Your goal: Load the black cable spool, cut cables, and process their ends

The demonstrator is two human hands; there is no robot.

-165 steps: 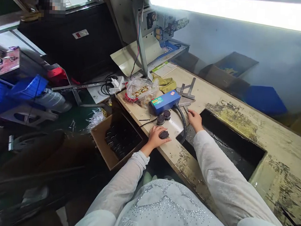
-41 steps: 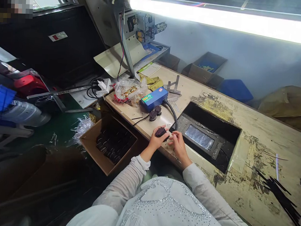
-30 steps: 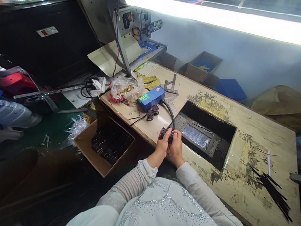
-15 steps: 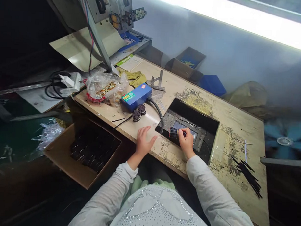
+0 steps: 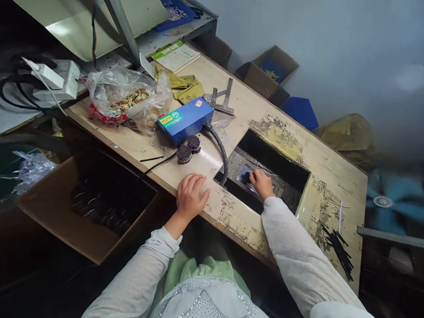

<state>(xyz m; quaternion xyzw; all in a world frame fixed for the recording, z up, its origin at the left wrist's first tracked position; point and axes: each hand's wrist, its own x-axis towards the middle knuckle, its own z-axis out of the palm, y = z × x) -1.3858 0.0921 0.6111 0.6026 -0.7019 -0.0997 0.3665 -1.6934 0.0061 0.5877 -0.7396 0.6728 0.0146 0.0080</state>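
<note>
My right hand [image 5: 263,183] is closed on a bundle of thin dark wires [image 5: 245,177], which points down and left inside the rectangular recess. Below the wires lies a shiny rectangular surface [image 5: 253,188] set in a grey metal frame; I cannot tell whether the wire ends touch it. My left hand [image 5: 191,195] rests on the table's front edge with its fingers stretched out, holding nothing. Just beyond it stand two tied bundles of dark wire [image 5: 184,154], ends up, beside a blue box [image 5: 185,121] with a ribbed hose [image 5: 222,150].
A clear plastic bag [image 5: 130,98] of small parts lies at the left, near a yellow cloth [image 5: 188,87] and metal squares [image 5: 226,101]. Loose black strips [image 5: 341,254] lie at the right. A cardboard box [image 5: 80,233] holding dark bundles stands below the table edge.
My right hand has lowered the wire bundle into the recess, tipping its end down. The left hand has settled onto the table edge. The view has tilted downward and shifted.
</note>
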